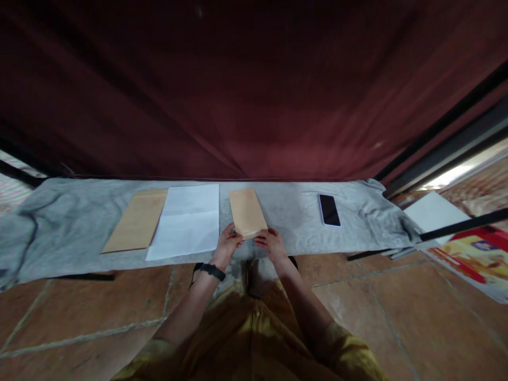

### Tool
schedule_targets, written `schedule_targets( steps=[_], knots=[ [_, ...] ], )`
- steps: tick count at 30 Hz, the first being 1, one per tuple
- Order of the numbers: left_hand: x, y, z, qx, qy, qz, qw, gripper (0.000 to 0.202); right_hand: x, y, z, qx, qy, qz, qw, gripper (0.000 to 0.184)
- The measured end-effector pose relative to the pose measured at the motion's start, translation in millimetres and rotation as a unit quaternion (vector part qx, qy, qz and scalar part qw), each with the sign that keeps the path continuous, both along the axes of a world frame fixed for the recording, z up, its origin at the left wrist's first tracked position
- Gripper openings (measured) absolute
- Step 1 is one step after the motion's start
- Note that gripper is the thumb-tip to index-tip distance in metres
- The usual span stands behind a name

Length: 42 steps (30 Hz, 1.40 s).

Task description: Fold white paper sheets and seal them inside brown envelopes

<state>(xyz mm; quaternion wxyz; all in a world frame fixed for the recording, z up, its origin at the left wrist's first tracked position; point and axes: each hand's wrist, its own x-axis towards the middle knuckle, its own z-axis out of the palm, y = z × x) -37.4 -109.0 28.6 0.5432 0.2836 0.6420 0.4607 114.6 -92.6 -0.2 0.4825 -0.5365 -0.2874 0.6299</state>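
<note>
A small brown paper envelope [248,209] lies in front of me on the grey cloth, its near end slightly raised with a white strip along it. My left hand [228,243], below a black wristband, pinches the near left corner. At the near right corner, my right hand [271,241] grips the same envelope with bent fingers. To the left are white paper sheets [188,222] with a fold line across them. They partly overlap a larger brown envelope [137,219].
Grey cloth [289,211] covers the long narrow table. A smartphone [329,210] with a dark screen lies on the right. Dark red fabric [254,116] hangs behind the table. Beyond the right end are a white board [434,214], a red and yellow box [476,256] and dark metal bars [448,119].
</note>
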Motion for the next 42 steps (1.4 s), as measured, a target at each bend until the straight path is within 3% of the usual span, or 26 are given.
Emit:
schedule_targets(
  steps=[7,12,14,17,18,21,26,28,31,33,37,42],
  knots=[
    [-10.0,-1.0,3.4,-0.019,0.01,-0.001,1.0,0.055,4.2,0.6,-6.1,-0.013,-0.11,0.049,0.993,0.014],
    [-15.9,-0.4,2.9,-0.035,0.01,-0.012,0.999,0.046,24.5,-5.4,-0.8,0.065,-0.237,0.047,0.968,0.029],
    [-18.4,0.8,3.2,-0.04,0.009,-0.022,0.999,0.04,32.4,-9.0,3.6,0.177,-0.343,0.074,0.92,0.034],
    [-21.0,3.7,3.8,-0.046,0.013,-0.039,0.998,0.035,38.7,-14.0,7.5,0.347,-0.467,0.178,0.794,0.037],
    [-21.4,4.7,3.9,-0.047,0.016,-0.045,0.998,0.034,39.5,-15.3,7.5,0.372,-0.478,0.213,0.766,0.037],
    [-21.2,5.1,2.7,-0.046,0.036,-0.054,0.997,0.034,40.3,-18.0,4.3,0.386,-0.496,0.27,0.729,0.038],
    [-18.7,-10.5,-2.7,-0.019,0.108,-0.025,0.994,0.045,39.8,-18.9,-2.1,0.38,-0.522,0.269,0.714,0.032],
    [-18.6,-21.7,-4.7,0.045,0.198,-0.013,0.979,0.045,39.1,-18.1,-2.9,0.38,-0.53,0.267,0.709,0.03],
    [-18.5,-37.3,-8.1,0.198,0.373,-0.076,0.903,0.04,37.4,-15.0,-2.9,0.375,-0.535,0.267,0.709,0.026],
    [-17.7,-43.2,-11.1,0.25,0.433,-0.146,0.854,0.038,35.9,-12.0,-3.1,0.371,-0.533,0.263,0.714,0.022],
    [-16.1,-40.8,-17.8,0.249,0.487,-0.188,0.816,0.034,33.0,-6.5,-5.6,0.362,-0.515,0.236,0.74,0.016],
    [-16.9,-25.6,-22.5,0.239,0.506,-0.177,0.81,0.026,29.6,-3.2,-10.0,0.363,-0.513,0.208,0.749,0.015]
  ],
)
